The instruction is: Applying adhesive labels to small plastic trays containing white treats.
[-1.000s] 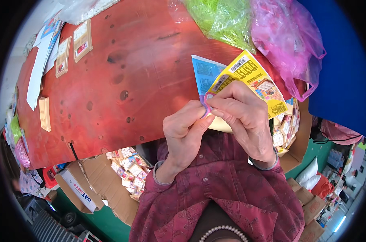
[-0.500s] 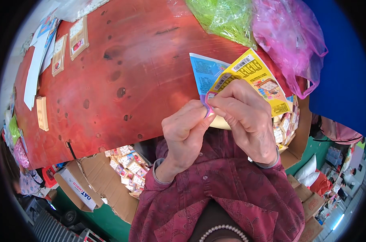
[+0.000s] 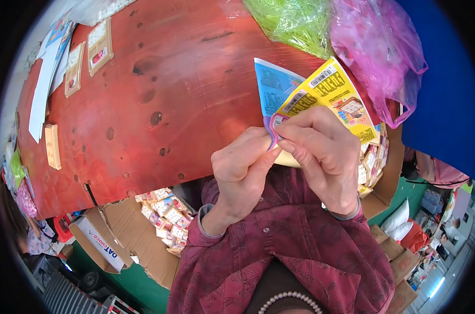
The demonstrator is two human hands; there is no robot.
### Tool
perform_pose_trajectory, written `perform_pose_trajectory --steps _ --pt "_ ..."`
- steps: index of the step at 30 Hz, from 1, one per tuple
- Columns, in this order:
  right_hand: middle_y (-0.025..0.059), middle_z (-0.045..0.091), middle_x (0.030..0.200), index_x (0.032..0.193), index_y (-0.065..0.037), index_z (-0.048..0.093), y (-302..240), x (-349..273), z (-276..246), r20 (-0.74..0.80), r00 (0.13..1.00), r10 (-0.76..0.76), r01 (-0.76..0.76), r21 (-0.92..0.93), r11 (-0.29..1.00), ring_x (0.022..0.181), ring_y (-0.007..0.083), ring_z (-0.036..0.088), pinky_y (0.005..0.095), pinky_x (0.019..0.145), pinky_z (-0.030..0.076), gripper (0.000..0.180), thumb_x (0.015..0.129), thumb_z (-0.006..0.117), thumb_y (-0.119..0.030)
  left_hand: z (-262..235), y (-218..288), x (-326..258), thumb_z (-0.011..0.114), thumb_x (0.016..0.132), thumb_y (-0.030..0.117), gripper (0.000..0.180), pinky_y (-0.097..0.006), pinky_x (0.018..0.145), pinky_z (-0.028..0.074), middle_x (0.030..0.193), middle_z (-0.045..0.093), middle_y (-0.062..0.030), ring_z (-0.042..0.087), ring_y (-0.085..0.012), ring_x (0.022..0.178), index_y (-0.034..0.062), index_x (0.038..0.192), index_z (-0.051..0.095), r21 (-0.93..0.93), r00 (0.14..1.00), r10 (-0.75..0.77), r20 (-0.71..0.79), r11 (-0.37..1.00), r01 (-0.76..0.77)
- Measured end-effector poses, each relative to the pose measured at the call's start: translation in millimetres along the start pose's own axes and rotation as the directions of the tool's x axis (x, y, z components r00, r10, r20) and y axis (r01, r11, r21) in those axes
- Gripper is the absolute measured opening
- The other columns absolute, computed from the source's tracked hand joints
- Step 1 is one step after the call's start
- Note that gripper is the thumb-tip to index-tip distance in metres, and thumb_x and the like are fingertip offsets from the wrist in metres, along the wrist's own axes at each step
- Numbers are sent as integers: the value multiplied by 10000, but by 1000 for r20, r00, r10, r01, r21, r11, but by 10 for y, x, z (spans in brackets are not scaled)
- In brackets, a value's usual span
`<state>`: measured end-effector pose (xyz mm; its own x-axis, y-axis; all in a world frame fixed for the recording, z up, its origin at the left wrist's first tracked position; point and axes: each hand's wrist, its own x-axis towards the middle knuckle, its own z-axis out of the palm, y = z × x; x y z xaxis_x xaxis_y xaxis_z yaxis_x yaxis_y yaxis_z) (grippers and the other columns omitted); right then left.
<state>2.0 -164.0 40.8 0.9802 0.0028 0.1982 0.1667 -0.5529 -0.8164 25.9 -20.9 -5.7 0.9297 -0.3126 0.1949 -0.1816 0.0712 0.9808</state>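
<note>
Above my lap, at the near edge of the red table (image 3: 195,89), both hands grip a folded printed card, blue on one side (image 3: 274,83) and yellow on the other (image 3: 347,99). My left hand (image 3: 241,170) is closed, its thumb and forefinger pinching the card's curled pink-and-purple edge. Pressed close on the right, my right hand (image 3: 324,159) also pinches the card between thumb and bent fingers. The yellow part fans out above the right knuckles and shows a barcode and a picture. Whether it is one card or several stacked is hidden by the fingers.
Wooden trays (image 3: 100,47) and a narrow wooden block (image 3: 53,146) lie at the table's left, beside white papers (image 3: 44,99). Green (image 3: 295,26) and pink (image 3: 379,52) plastic bags sit at the far right. Cardboard boxes (image 3: 143,240) of small packs flank me.
The card has shifted slightly right and its blue corner has risen a little. Both hands keep their pinch, moving only slightly.
</note>
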Motion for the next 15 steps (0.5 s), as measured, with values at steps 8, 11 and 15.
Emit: perform_pose_trajectory --steps 8,11,15 --pt "93 603 803 888 24 646 10 17 -4 3 999 -53 54 -77 996 738 221 572 295 661 439 145 753 636 -27 -1 9 8 636 730 -88 170 -238 631 443 824 646 -109 582 -137 717 -62 897 647 -17 1000 -23 11 1000 23" --pt "90 603 800 882 25 648 -1 12 -13 -5 1000 -10 9 -53 999 740 213 571 287 664 437 151 738 642 -20 15 1 3 638 727 -90 173 -236 633 442 824 647 -110 581 -135 716 -64 898 646 -18 999 -25 19 1000 26" --pt "87 602 799 877 28 650 -5 9 -6 -18 999 -26 25 -59 998 742 207 571 281 666 436 162 722 650 -19 24 0 1 641 722 -93 177 -234 625 440 810 643 -108 579 -134 705 -66 897 644 7 1000 -9 9 1000 8"
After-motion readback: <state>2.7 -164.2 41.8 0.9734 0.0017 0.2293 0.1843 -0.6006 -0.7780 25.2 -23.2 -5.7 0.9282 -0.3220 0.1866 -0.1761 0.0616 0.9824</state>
